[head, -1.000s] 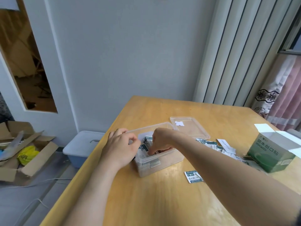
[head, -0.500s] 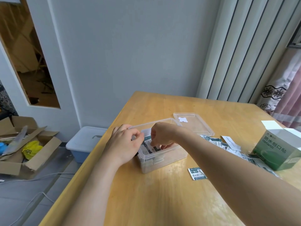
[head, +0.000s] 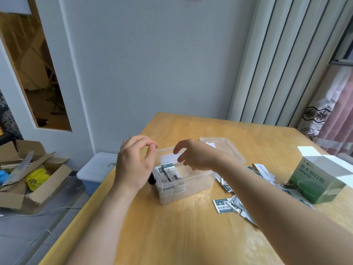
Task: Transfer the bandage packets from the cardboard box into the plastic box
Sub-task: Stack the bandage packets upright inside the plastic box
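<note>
- Our left hand (head: pixel 133 165) hovers at the left rim of the plastic box (head: pixel 191 185), fingers loosely curled, holding nothing.
- Our right hand (head: pixel 196 155) hangs above it, relaxed and empty.
- The plastic box sits near the left edge of the table (head: pixel 172 236), with several bandage packets (head: pixel 170 172) inside.
- We judge the job partway done: loose packets (head: pixel 229 204) lie scattered between it and the green cardboard box (head: pixel 317 180) at the right edge.
- The clear lid (head: pixel 225 148) lies just behind the plastic box.
- Our right forearm covers part of the scatter.
</note>
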Tool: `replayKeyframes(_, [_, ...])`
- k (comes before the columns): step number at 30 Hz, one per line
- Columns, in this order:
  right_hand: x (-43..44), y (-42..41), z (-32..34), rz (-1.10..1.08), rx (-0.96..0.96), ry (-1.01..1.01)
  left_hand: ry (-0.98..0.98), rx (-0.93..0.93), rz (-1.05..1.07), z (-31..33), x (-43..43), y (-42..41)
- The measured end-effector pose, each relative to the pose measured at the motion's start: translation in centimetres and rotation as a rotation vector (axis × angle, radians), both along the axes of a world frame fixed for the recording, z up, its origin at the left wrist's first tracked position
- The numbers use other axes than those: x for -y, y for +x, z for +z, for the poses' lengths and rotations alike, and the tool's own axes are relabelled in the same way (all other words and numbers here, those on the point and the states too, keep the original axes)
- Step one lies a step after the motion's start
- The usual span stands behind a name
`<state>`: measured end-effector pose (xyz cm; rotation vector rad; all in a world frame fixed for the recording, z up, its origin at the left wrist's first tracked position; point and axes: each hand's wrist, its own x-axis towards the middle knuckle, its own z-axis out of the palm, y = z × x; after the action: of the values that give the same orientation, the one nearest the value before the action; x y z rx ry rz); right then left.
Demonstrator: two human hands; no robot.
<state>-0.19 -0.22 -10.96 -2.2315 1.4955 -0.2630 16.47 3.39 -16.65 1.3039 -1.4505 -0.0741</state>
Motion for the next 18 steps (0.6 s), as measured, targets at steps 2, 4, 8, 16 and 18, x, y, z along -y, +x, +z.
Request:
replayKeyframes(2, [-1.5,-2.2,1.4,0.01,0.172,-0.094,-0.078,-0.045,-0.035,1.2,-1.1,-0.8])
replayKeyframes(4, [-3.0,-5.2,2.6,0.015,0.293,-0.133,-0.071,-0.04,-0.088,2.6,-2.4,-2.5])
replayKeyframes(8, [-5.2,-11.2,3.2,-0.031,0.308,-0.181,0.005,0.06,-0.235,4.7,-4.3,-6.9])
replayKeyframes(16, [-6.5,-21.3,-2.3,-0.065,-0.21,0.088,0.473,0.628,-0.429,-0.1,-2.8,-19.2])
replayKeyframes(18, [-6.5,-22.2,-3.7,-0.072,-0.238,0.136,0.575,0.683,-0.388,-1.6,-2.0,-20.6])
